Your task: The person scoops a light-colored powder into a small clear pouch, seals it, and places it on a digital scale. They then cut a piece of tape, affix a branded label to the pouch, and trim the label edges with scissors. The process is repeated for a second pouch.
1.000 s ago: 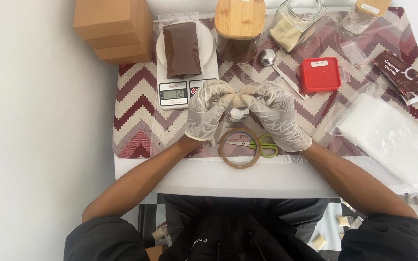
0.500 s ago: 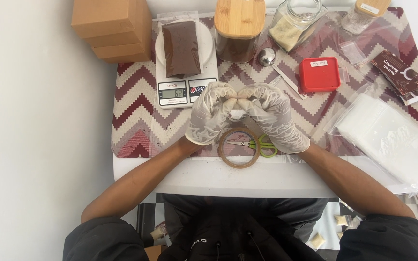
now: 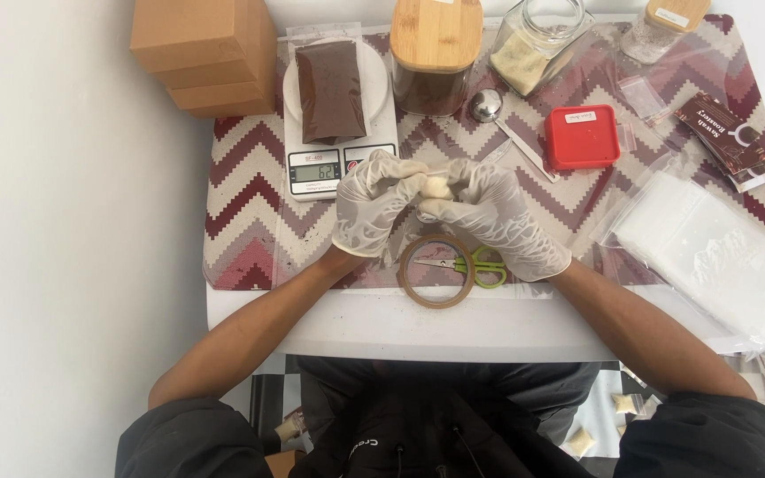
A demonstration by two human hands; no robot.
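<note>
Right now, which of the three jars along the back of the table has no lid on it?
The middle glass jar, tilted and holding pale, cream-coloured contents, is open. The dark-filled jar to its left and the small jar to its right both wear wooden lids.

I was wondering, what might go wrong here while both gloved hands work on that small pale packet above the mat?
The small pale packet is pinched between the left hand and right hand; squeezed hard, it might burst or slip. The scissors lie inside the tape roll right under the wrists, so a dropped hand could catch them. The scale with its brown pouch sits close by and could be nudged.
</note>
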